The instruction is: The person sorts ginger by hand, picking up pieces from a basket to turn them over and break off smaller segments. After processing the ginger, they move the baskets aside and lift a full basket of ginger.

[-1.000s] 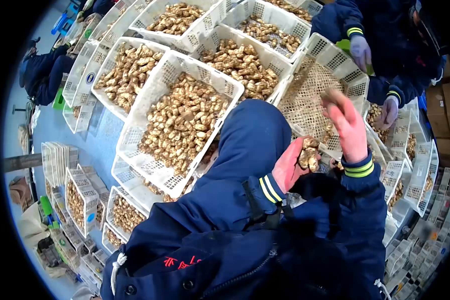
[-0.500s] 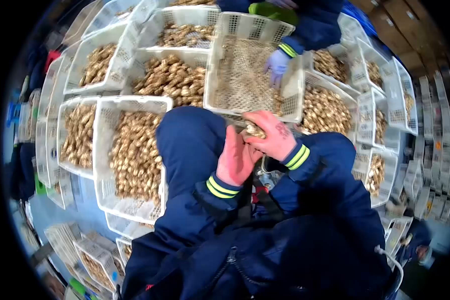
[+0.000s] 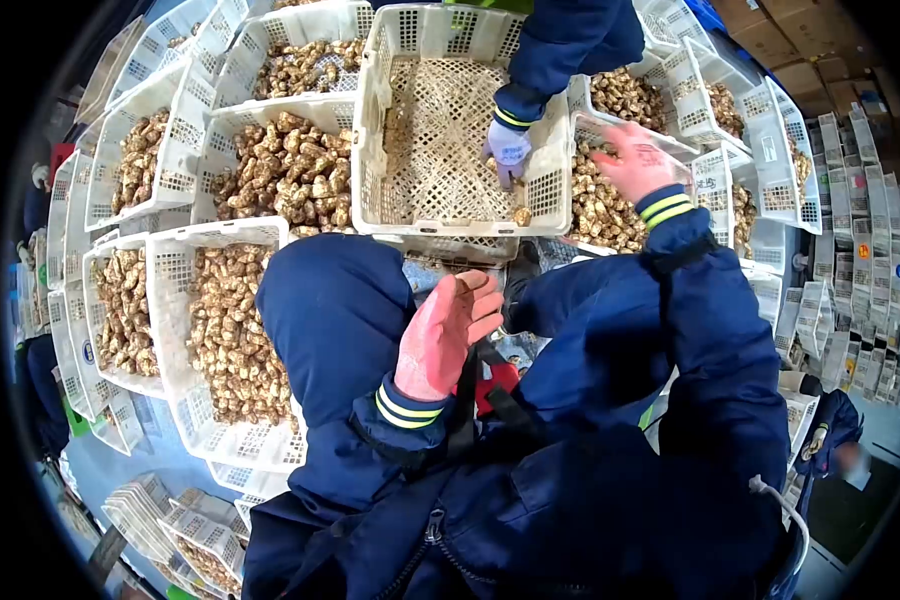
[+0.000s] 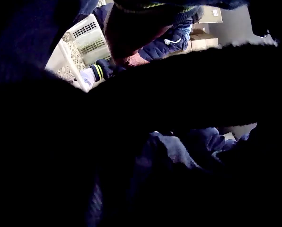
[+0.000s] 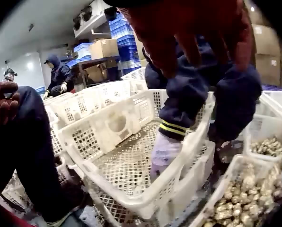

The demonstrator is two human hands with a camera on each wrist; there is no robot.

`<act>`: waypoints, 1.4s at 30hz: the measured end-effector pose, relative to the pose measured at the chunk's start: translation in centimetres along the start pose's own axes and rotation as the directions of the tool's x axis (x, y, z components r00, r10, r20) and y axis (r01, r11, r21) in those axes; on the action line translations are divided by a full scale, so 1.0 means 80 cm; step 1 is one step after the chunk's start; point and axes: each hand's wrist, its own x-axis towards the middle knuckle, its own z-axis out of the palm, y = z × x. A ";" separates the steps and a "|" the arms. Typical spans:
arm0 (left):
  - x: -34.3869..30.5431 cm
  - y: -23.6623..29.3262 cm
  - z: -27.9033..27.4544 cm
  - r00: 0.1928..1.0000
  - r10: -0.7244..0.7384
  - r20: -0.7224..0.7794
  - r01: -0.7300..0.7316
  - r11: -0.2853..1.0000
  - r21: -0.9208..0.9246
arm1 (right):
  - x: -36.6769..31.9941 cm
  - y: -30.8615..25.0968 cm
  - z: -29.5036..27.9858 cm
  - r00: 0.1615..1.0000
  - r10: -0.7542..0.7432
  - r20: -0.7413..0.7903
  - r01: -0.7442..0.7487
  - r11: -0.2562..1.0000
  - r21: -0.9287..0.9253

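My left hand [image 3: 438,338], in a pink glove, is held palm up above my lap with its fingers loosely bent and no piece showing in it. In the left wrist view, dark sleeve and shadow hide most of the scene. My right hand [image 3: 635,165], also in a pink glove, reaches over a white crate on the right, above its lumpy brown-and-cream pieces [image 3: 600,215]. Its fingers [image 5: 193,49] hang apart in the right wrist view, with nothing between them.
A nearly bare white crate [image 3: 440,225] stands in front of my knees. Another person's gloved hand [image 3: 508,150] reaches into it, by one small piece [image 3: 522,216]. More crates of similar pieces [image 3: 290,170] stand left and behind. Cardboard boxes [image 3: 810,95] are stacked at far right.
My hands were together around a lumpy piece half a second ago; now they are apart. My right hand has moved right over the crate, and the piece no longer shows in either hand.
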 end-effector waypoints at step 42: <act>0.003 0.001 -0.007 0.996 0.083 -0.012 -0.082 0.993 0.084 | 0.043 -0.126 0.001 0.850 -0.382 0.361 -0.440 -0.140 0.887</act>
